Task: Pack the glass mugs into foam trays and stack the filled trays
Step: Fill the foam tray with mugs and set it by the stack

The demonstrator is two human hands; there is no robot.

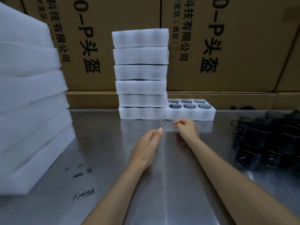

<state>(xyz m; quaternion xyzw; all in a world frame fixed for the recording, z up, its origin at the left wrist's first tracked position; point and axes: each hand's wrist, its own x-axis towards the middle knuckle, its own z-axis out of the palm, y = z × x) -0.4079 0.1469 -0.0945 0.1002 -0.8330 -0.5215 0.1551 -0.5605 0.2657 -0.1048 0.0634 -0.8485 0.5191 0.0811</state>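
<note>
Your filled foam tray (pixel 190 114) sits on the worktop (pixel 162 184) with six dark glass mugs (pixel 188 106) in its pockets, touching the base of the six-high stack of trays (pixel 140 73), so I judge it ready to lift on top. More loose mugs (pixel 267 140) at your right and empty foam sheets (pixel 30 101) at your left show work remains. Your left hand (pixel 146 148) is released, your right hand (pixel 186 127) loosely curled on nothing, over bare steel before printed cardboard cartons (pixel 227 46).

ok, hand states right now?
Left hand: open, fingers straight, holding nothing.
Right hand: open, fingers loosely curled, holding nothing.
</note>
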